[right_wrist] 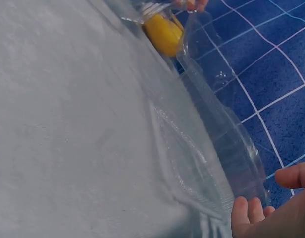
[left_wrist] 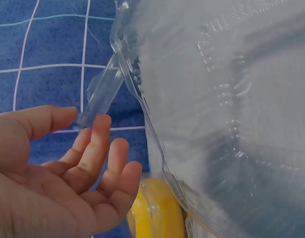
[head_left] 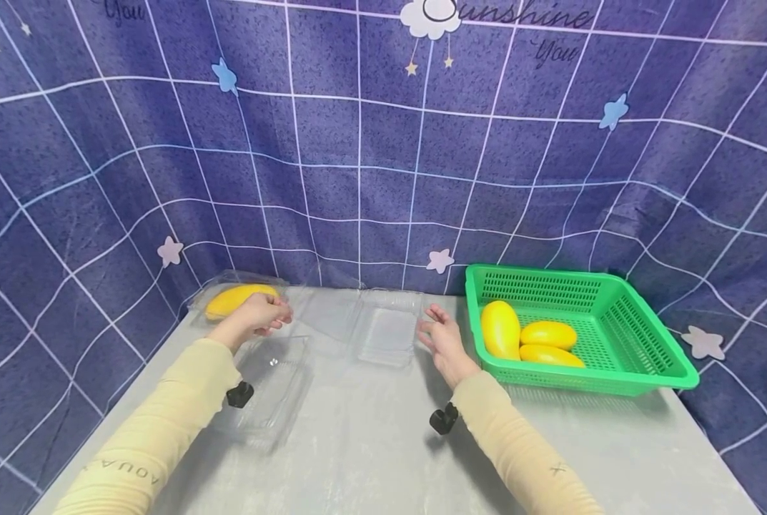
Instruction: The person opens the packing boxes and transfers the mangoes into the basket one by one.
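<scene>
An unfolded clear plastic clamshell box [head_left: 386, 332] lies on the table between both hands. My left hand [head_left: 264, 315] is at the left end of its raised lid; in the left wrist view, thumb and fingers are loosely bent and apart, close to a corner of the clear plastic [left_wrist: 100, 91]. By the box's right edge is my right hand [head_left: 444, 342], its thumb apart from its fingers. The right wrist view has its fingertips near the plastic edge [right_wrist: 249, 168]; whether they touch is unclear. Behind the left hand, a yellow mango-shaped fruit [head_left: 231, 300] sits in another clear box.
A green plastic basket [head_left: 615, 383] at the right holds three yellow mango-shaped fruits [head_left: 500, 329]. Another clear plastic box [head_left: 270, 393] lies by the left forearm. A blue gridded curtain [head_left: 383, 143] hangs behind the grey table [head_left: 370, 458].
</scene>
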The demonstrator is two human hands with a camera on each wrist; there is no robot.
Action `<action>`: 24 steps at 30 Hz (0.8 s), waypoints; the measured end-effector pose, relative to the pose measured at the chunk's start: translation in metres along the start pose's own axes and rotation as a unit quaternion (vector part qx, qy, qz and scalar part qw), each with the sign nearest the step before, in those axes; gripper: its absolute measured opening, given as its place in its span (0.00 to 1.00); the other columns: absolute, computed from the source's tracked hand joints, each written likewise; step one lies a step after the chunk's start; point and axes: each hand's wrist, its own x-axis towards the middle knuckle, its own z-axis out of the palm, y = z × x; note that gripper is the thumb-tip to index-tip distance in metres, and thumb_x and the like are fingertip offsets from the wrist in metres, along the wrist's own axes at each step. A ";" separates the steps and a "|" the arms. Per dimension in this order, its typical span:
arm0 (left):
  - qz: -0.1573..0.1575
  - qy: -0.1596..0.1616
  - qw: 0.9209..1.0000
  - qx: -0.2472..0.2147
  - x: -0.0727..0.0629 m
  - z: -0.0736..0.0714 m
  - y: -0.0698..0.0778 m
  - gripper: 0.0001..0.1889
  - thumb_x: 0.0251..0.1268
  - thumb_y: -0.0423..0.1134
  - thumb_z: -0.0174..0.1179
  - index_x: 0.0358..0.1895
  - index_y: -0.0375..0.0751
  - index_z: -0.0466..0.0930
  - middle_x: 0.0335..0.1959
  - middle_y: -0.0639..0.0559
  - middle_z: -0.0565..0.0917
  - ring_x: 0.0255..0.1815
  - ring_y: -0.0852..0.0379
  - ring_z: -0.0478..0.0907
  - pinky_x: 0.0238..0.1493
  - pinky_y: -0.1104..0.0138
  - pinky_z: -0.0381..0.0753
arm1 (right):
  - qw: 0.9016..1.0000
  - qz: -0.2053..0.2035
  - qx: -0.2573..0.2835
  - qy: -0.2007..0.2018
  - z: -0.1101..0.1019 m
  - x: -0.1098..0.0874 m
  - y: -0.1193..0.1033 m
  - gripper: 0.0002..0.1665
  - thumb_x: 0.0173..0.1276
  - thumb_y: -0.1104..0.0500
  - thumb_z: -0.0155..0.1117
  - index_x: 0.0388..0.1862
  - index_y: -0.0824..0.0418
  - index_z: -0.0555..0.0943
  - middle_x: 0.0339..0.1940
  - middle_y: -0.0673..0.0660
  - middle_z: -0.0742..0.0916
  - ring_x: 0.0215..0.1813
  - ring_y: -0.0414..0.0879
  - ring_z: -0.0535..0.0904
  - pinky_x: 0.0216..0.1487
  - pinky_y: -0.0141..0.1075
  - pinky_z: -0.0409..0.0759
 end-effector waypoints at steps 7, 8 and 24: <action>-0.012 -0.027 1.000 0.006 -0.003 -0.007 -0.008 0.24 0.66 0.42 0.53 0.58 0.25 0.69 0.39 0.52 0.86 0.31 0.63 0.75 0.30 0.68 0.75 | 0.999 -0.011 -0.031 0.023 0.006 0.002 0.001 0.37 0.61 0.73 0.49 0.71 0.67 0.58 0.71 0.64 0.66 0.66 0.56 0.64 0.68 0.52 0.64; -0.012 -0.031 0.999 0.005 -0.004 -0.009 -0.009 0.25 0.66 0.42 0.53 0.58 0.25 0.68 0.38 0.53 0.86 0.31 0.64 0.75 0.30 0.68 0.75 | 0.999 -0.014 -0.041 0.026 0.007 0.002 0.001 0.36 0.61 0.73 0.49 0.71 0.67 0.59 0.70 0.64 0.66 0.66 0.56 0.64 0.68 0.52 0.65; -0.013 -0.058 0.998 0.004 -0.009 -0.027 -0.018 0.29 0.67 0.45 0.52 0.63 0.25 0.64 0.50 0.45 0.83 0.38 0.64 0.79 0.40 0.64 0.78 | 0.984 -0.090 -0.149 0.024 0.020 -0.004 -0.022 0.36 0.57 0.72 0.52 0.68 0.65 0.65 0.67 0.62 0.70 0.67 0.57 0.62 0.67 0.45 0.67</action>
